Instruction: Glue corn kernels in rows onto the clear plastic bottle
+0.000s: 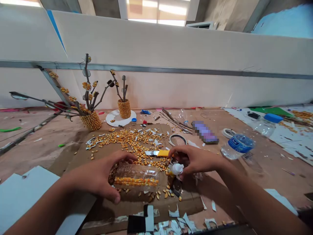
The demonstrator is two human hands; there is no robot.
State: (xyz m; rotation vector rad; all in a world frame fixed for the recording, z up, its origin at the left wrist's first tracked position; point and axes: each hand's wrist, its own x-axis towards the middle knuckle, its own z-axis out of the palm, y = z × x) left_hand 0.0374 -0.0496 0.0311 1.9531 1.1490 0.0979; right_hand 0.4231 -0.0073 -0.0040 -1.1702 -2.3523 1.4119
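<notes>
A clear plastic bottle section (137,170) lies on its side on the cardboard, with rows of corn kernels (137,181) stuck along it. My left hand (102,178) curves about its left end, thumb and fingers spread wide. Whether the palm touches the plastic is hidden. At the right, my right hand (192,160) has its thumb and bent fingers around a small bottle with a white cap (177,168). The small bottle's body is mostly hidden. Just above it lies a yellow box cutter (162,153), blade out, among loose kernels (133,140).
Two kernel-covered pots (91,121) (124,109) with twigs stand at the back left. A tape roll (178,139), a phone (204,132) and a water bottle (237,146) lie to the right. Paper scraps (174,226) litter the front; white board (31,189) is at left.
</notes>
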